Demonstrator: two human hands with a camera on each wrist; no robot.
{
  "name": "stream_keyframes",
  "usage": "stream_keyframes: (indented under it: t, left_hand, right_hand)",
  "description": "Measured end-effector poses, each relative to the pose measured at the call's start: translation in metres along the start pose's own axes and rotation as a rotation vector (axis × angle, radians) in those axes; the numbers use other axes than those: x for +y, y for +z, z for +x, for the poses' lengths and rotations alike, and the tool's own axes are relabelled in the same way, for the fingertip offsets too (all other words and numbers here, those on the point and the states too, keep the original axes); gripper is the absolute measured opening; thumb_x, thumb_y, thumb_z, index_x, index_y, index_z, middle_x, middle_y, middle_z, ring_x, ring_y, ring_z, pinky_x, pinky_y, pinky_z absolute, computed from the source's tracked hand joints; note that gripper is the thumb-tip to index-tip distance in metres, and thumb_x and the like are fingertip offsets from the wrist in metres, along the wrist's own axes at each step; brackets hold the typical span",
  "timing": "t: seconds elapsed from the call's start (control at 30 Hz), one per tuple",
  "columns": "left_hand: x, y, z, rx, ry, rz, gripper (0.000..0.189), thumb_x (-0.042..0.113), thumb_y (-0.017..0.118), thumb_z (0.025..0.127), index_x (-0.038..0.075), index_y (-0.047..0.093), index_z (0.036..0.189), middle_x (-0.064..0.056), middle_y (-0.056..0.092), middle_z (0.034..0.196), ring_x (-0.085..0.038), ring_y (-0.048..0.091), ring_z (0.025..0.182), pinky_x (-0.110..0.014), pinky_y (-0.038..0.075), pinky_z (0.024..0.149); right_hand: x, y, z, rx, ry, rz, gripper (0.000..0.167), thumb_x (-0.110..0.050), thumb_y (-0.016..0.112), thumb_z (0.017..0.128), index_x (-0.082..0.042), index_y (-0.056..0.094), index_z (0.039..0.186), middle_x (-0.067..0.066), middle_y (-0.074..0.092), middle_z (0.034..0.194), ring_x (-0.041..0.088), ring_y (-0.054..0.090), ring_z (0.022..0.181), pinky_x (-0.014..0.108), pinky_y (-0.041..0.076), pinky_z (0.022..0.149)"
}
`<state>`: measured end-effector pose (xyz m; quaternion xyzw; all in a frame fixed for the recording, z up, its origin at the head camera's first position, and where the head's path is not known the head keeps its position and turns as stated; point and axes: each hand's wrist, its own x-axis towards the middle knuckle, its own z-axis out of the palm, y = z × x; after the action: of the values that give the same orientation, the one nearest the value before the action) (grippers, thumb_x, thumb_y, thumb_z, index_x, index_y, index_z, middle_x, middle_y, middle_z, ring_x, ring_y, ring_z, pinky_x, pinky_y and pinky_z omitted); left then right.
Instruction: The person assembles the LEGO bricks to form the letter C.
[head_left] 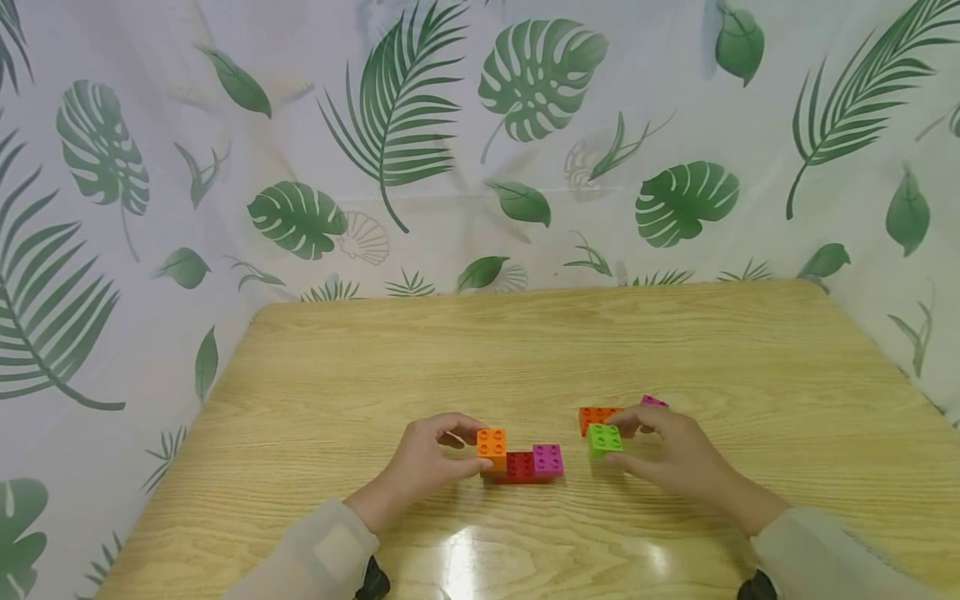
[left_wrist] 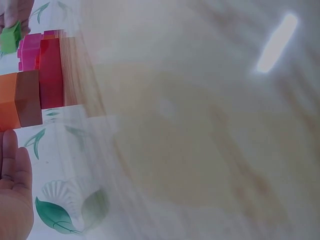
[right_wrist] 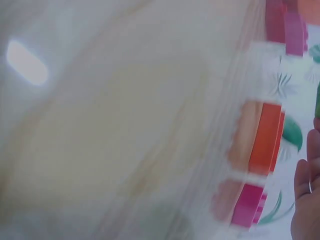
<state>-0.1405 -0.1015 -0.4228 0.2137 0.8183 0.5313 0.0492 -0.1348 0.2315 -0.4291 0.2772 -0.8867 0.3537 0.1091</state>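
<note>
Near the front middle of the table, my left hand (head_left: 435,458) pinches an orange toy building brick (head_left: 492,446) between thumb and fingers. The brick stands over the left end of a dark red brick (head_left: 520,467); a brownish face (left_wrist: 29,97) shows beside the orange in the left wrist view, and I cannot tell whether it is a separate brick. A magenta-purple brick (head_left: 547,459) sits on the red brick's right end. My right hand (head_left: 671,450) grips a lime green brick (head_left: 604,440) by its right side, just right of this group and apart from it.
Behind the green brick lies an orange-red brick (head_left: 596,419), partly hidden by my right hand. A pink brick (head_left: 654,402) lies beyond that hand. The wood-grain table (head_left: 525,350) ends at a leaf-print cloth (head_left: 450,167) at the back and sides.
</note>
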Motion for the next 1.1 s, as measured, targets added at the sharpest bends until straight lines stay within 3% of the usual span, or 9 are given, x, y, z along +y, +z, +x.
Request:
stream_keyframes:
  t: [0.33,0.5,0.77,1.1]
  left_hand:
    - [0.001,0.000,-0.001,0.002,0.002,-0.020,0.031,0.013,0.082,0.076,0.006,0.070,0.105,-0.003,0.068,0.101,-0.024,0.062,0.092,-0.038,0.052,0.082]
    - [0.000,0.000,0.000,0.008,0.009,-0.019,0.031,0.012,0.082,0.076,0.006,0.070,0.104,-0.004,0.068,0.101,-0.025,0.062,0.091,-0.039,0.052,0.081]
    - [-0.001,-0.001,0.000,0.007,0.020,0.011,0.032,0.013,0.082,0.076,0.006,0.070,0.105,-0.003,0.068,0.100,-0.020,0.062,0.090,-0.036,0.052,0.082]
    - [-0.003,-0.002,0.001,-0.010,0.058,0.015,0.029,0.012,0.082,0.076,0.004,0.069,0.101,-0.002,0.068,0.096,-0.021,0.061,0.091,-0.035,0.052,0.081]
  right_hand:
    - [-0.026,0.031,0.030,0.028,-0.105,0.129,0.039,-0.014,0.084,0.072,-0.014,0.066,0.106,-0.009,0.063,0.099,0.015,0.059,0.088,0.038,0.053,0.074]
    - [-0.039,0.041,0.045,0.033,-0.164,0.113,0.038,-0.018,0.085,0.072,-0.014,0.066,0.104,-0.009,0.062,0.097,0.014,0.057,0.085,0.038,0.052,0.072]
    - [-0.062,0.053,0.065,-0.025,-0.168,0.107,0.038,-0.027,0.084,0.073,-0.014,0.067,0.104,-0.010,0.063,0.097,0.008,0.054,0.088,0.040,0.052,0.077]
    - [-0.072,0.061,0.073,-0.049,-0.212,0.107,0.034,-0.025,0.083,0.075,-0.014,0.068,0.102,-0.008,0.063,0.094,0.010,0.054,0.085,0.038,0.051,0.074]
